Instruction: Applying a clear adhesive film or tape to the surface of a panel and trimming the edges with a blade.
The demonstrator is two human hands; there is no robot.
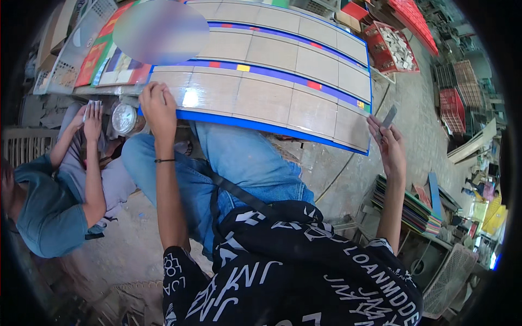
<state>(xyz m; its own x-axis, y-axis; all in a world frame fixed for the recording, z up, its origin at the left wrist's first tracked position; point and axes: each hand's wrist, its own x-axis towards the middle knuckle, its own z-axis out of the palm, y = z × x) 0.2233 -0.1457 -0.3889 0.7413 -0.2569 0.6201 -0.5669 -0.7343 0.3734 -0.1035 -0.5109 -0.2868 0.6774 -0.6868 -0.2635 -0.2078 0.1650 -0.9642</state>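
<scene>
Across my lap and the stand lies a long board (266, 99) with a blue border, beige rectangular panels and purple strips marked with red and yellow patches. A glossy, clear-looking surface reflects light on its near row. My left hand (159, 111) is closed with bent fingers at the board's near left corner. Beside the near right corner, my right hand (389, 142) is closed on a flat grey blade-like piece (390, 116), which sticks up past the fingers. Whether its fingertips touch the board's edge I cannot tell.
At left sits another person (54, 201), hands together, beside a clear round tub (125, 118). A red crate (389, 48) of pale pieces stands beyond the board's right end. Stacked coloured sheets (405, 209) lie at right, near a fan (451, 280). A blurred patch covers the far left.
</scene>
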